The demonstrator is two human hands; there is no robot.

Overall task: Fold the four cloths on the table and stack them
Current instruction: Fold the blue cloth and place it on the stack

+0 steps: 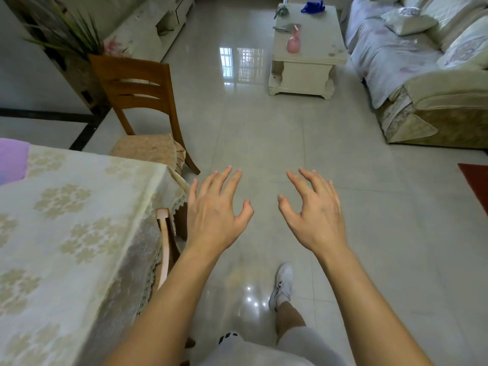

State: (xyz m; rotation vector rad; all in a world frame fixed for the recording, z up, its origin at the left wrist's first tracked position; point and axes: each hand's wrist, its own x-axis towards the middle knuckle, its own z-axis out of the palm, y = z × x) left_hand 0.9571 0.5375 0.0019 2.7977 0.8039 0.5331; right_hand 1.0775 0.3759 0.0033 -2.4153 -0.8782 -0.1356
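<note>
My left hand (215, 210) and my right hand (314, 210) are stretched out in front of me over the tiled floor, palms down, fingers spread, holding nothing. A low white coffee table (314, 52) stands far ahead. On it lie a blue cloth (313, 7), a grey-green cloth (282, 11), another grey cloth (286, 27) and a pink cloth (294, 44). All are crumpled and well beyond my hands. A purple cloth (12, 159) shows at the left edge on the dining table (66, 212).
The dining table with a patterned tablecloth fills the left. A wooden chair (142, 101) stands behind it and a chair back (164, 247) pokes up beside its edge. A sofa (422, 70) runs along the right. My leg and a white shoe (282, 285) are below.
</note>
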